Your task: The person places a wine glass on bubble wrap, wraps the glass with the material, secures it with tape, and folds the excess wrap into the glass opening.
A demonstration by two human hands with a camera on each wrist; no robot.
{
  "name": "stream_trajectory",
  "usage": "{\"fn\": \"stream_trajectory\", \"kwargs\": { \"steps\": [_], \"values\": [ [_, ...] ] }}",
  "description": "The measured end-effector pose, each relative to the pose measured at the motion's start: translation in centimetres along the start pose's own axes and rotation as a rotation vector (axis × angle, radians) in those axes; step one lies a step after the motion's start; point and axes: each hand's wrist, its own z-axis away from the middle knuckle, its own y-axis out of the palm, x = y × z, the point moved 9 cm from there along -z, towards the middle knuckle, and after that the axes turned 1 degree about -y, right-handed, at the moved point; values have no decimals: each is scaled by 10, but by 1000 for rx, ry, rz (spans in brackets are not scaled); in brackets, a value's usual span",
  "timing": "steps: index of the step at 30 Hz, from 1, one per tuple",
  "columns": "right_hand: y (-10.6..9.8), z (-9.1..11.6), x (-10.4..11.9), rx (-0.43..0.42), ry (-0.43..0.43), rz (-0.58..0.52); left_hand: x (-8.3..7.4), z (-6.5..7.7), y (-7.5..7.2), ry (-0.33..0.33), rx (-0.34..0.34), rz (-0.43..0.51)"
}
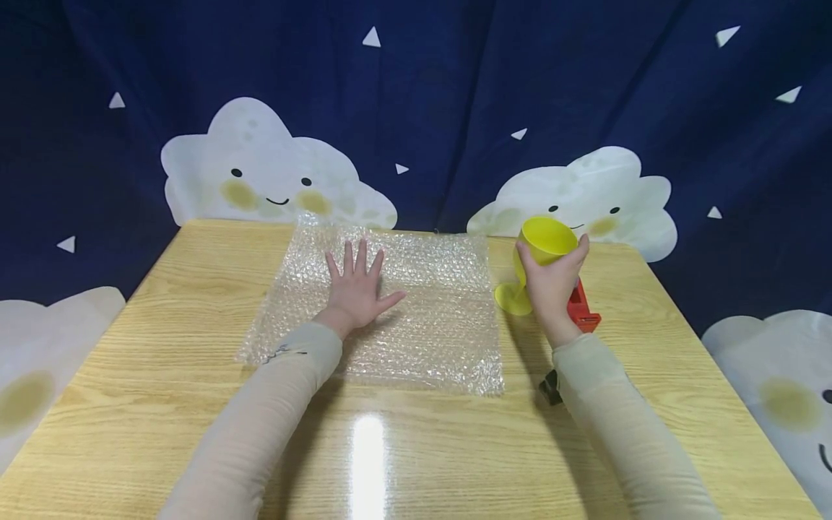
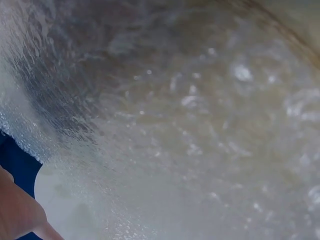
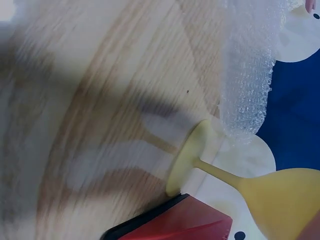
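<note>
A sheet of clear bubble wrap (image 1: 429, 325) is spread flat on the wooden table. My left hand (image 1: 356, 292) rests on it, palm down with fingers spread straight; in the left wrist view the bubbled surface (image 2: 200, 130) fills most of the picture. To the right, my right hand (image 1: 555, 285) grips a yellow plastic goblet (image 1: 549, 237) around its bowl, thumb on the near left side. Its round foot (image 1: 513, 298) points down toward the table, beside the wrap's right edge. In the right wrist view the goblet's stem (image 3: 217, 172) and foot show tilted.
A red tool (image 1: 581, 310) with a black end (image 1: 550, 388) lies under my right wrist and forearm, partly hidden by them. The light wood table (image 1: 422, 462) reaches back to a dark blue curtain (image 1: 429, 87) printed with smiling clouds.
</note>
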Motion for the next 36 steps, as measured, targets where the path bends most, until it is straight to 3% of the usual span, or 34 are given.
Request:
{"fn": "stream_trajectory", "kwargs": {
  "steps": [8,16,26,36],
  "values": [
    [0,-1,-5,-22,-55,-16,1,2,-1,-3,7,18],
    [0,-2,-6,-6,-50,0,1,1,1,0,8,6],
    [-4,-4,8,34,-111,-18,0,-1,3,14,21,49],
    [-10,-4,28,67,-154,65,-4,2,-2,35,7,77]
  ]
}}
